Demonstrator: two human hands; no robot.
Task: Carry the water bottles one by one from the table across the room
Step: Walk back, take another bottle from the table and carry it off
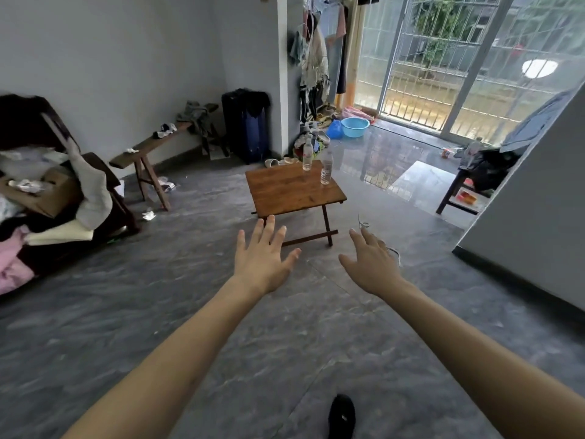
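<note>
- Head view: both bare arms stretched forward over grey tiled floor.
- Left hand palm down, fingers straight and spread, holding nothing.
- Right hand palm down, fingers relaxed and slightly bent, holding nothing.
- Small wooden folding table stands ahead of both hands, on the floor; left fingertips overlap its near edge in the picture, contact not evident.
- Two clear water bottles upright on the table's far right part: far bottle at the back edge, near bottle just right of it and closer to the right edge.
- Both bottles well apart from the hands, beyond them, table top between.
- Near bottle lies roughly above the gap between the two hands.
- Wooden bench at left wall, dark suitcase by the pillar, blue basin near the barred glass door.
- Dark shoe at bottom edge.
</note>
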